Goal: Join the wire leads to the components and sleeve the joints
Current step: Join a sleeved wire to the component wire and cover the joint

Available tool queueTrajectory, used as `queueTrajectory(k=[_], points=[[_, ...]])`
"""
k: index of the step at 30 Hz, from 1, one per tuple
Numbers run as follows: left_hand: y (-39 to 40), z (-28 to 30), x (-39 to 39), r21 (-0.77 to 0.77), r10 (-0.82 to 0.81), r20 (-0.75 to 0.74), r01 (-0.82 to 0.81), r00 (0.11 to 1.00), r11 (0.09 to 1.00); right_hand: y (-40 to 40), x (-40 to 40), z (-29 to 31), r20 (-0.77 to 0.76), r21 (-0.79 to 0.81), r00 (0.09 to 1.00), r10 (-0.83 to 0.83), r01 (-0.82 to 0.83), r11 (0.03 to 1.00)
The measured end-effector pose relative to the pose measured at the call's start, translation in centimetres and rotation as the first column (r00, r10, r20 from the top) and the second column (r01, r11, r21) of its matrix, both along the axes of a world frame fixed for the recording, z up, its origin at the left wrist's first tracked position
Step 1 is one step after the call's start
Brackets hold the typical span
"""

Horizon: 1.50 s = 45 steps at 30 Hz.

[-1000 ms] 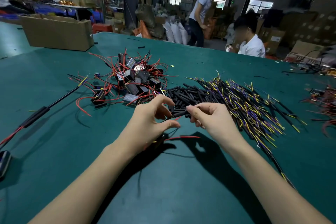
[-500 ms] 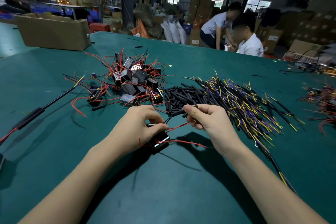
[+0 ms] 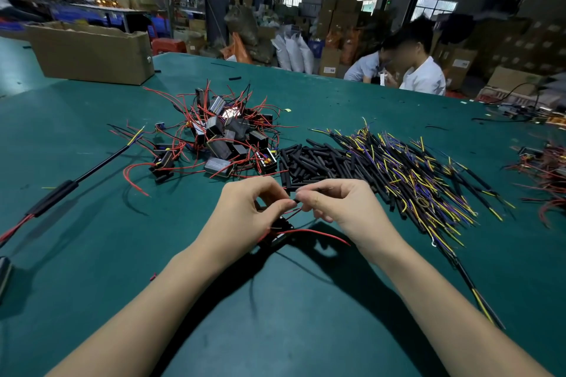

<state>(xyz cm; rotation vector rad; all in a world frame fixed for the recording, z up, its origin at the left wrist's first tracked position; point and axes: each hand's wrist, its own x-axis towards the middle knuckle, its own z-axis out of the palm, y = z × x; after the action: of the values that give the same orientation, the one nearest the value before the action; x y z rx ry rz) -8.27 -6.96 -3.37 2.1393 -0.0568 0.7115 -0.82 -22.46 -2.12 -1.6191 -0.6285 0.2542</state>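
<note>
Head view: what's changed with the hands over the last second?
The left hand and right hand have closed together, fingertips now nearly meeting on a thin wire end between them. The black component hangs under the left hand, its red lead trailing right. The piles on the table have not moved.

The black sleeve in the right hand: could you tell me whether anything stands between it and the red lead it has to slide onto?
Nothing visible does. The right hand pinches the black sleeve at its fingertips, right against the left hand, which pinches the red lead of the black component under it. The fingers hide the exact meeting point.
</note>
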Motion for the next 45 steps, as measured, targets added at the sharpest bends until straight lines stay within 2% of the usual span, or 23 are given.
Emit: queueTrajectory(k=[5,13,19,22,24,26,29,32,34,36,40,45], points=[[0.4,0.1,-0.1,0.005,0.005,-0.018,-0.005,1.0,1.0,-1.2,0.6,-0.1,-0.128,0.102,0.992,-0.008,0.021,0.995],[1.5,0.1,-0.1,0.22,0.001,-0.198,0.043,0.98,0.975,-0.7,1.1,0.1,-0.136,0.114,0.991,-0.008,0.024,0.993],[-0.1,0.0,0.3,-0.008,-0.068,-0.177,0.068,0.982,0.998,0.0,1.1,0.4,-0.042,0.119,0.996,0.073,-0.068,0.991],[-0.4,-0.2,0.5,-0.007,-0.087,-0.216,0.088,0.972,0.996,0.3,1.2,0.7,0.0,0.108,0.997,0.073,-0.072,0.992],[-0.3,-0.3,0.7,0.007,-0.037,-0.194,0.039,0.98,0.999,-0.3,1.9,1.2,-0.026,0.163,1.0,0.011,-0.006,0.987],[0.0,-0.3,0.8,-0.062,-0.01,-0.18,-0.001,0.984,0.998,-1.5,2.9,1.7,-0.088,0.225,0.99,-0.109,0.126,0.966],[0.4,-0.3,0.8,-0.169,-0.026,-0.194,-0.007,0.981,0.986,-3.3,3.6,1.2,-0.117,0.134,0.969,-0.217,0.232,0.964],[0.6,-0.2,0.8,-0.223,-0.07,-0.199,0.024,0.977,0.974,-3.3,3.2,0.0,-0.031,-0.065,0.984,-0.175,0.173,0.983],[0.6,-0.1,0.7,-0.243,-0.089,-0.2,0.039,0.976,0.969,-2.7,2.7,-0.1,0.048,-0.122,0.995,-0.088,0.093,0.988],[0.6,-0.1,0.6,-0.261,-0.11,-0.198,0.056,0.974,0.964,-2.1,2.3,-0.1,0.122,-0.119,0.992,-0.018,0.033,0.992],[0.6,-0.1,0.5,-0.259,-0.143,-0.191,0.091,0.971,0.961,-1.8,2.0,-0.8,0.369,-0.161,0.927,-0.068,0.135,0.978],[0.3,0.1,0.2,-0.307,-0.164,-0.162,0.109,0.973,0.946,-1.6,1.6,-0.8,0.444,-0.13,0.894,-0.05,0.12,0.984]])
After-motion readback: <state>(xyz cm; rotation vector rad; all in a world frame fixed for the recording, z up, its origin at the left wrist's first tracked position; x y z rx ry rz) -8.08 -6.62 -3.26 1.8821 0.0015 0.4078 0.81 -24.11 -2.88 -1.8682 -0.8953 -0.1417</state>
